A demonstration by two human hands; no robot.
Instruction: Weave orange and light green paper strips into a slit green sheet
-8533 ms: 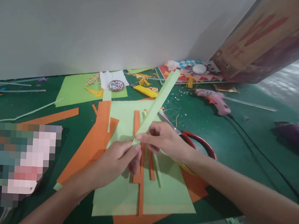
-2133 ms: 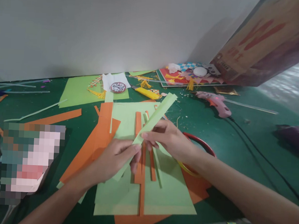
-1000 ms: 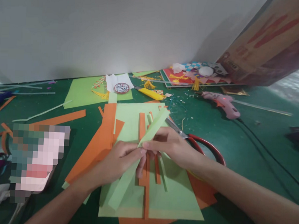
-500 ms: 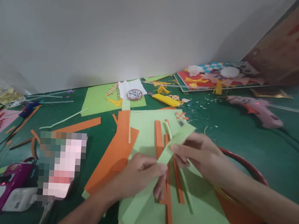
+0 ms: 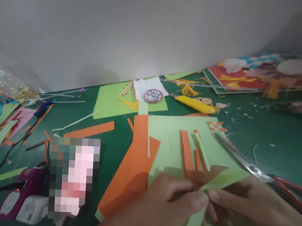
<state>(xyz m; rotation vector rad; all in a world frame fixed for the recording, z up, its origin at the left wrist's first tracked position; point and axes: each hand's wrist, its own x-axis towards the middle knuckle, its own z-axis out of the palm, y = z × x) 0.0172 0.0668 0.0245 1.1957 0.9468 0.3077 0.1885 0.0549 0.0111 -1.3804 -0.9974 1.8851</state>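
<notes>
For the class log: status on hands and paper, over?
Left hand and right hand pinching light green paper strip. Strip over orange strips. Scissors beside right hand.

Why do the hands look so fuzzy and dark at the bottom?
Head view: the left hand and right hand sit close to the lens, soft and shaded, pinching a green paper strip; the far right edge smears, and a pixelated block hides something.

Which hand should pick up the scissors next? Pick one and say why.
Right. The right hand lies just below the scissors, whose red handles run beside its wrist. The left hand sits farther off, pinching the green strip with its fingers; it could probably hold it alone.
</notes>
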